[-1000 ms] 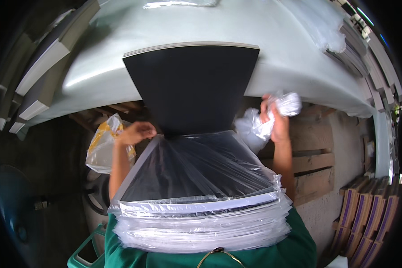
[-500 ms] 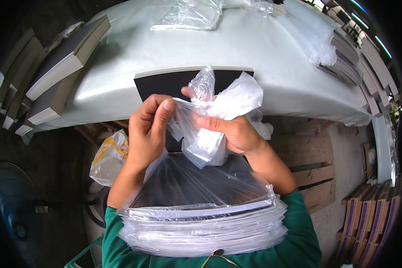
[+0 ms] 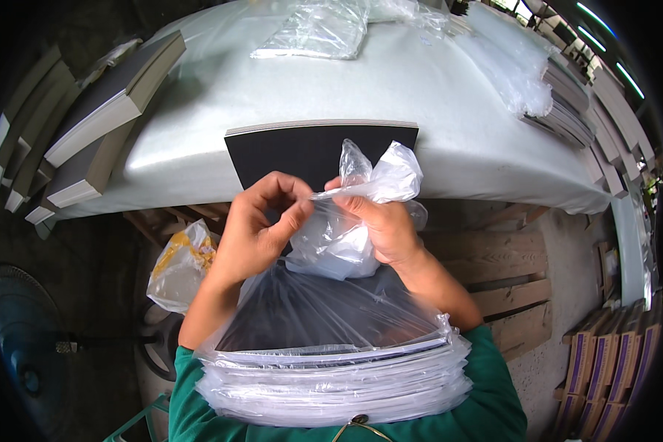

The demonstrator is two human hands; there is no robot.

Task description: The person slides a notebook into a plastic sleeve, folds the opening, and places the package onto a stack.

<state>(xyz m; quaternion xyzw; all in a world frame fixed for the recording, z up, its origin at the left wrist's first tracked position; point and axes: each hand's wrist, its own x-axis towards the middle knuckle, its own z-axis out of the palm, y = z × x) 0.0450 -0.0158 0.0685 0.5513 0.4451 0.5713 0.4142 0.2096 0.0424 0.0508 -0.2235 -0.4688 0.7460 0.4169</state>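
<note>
Close to my body rests a thick stack of sheets inside a clear plastic bag, with a black sheet showing on top through the film. The bag's open end is gathered above the stack. Its bunched plastic end stands up as a crumpled white and clear tuft. My right hand grips this bunch, thumb across the twisted neck. On the left side of the neck, my left hand pinches the film between thumb and fingertips. Folds of plastic hang below both hands and partly hide the black sheet.
Beyond my hands, a black-topped stack of boards lies at the edge of the covered table. Thick blocks stand at left, plastic-wrapped bundles at right. A fan, a wooden pallet and boxes surround me below.
Both hands have come down toward me with the gathered plastic. The neck between them looks narrower and more tightly twisted, and the tuft has tipped lower.
</note>
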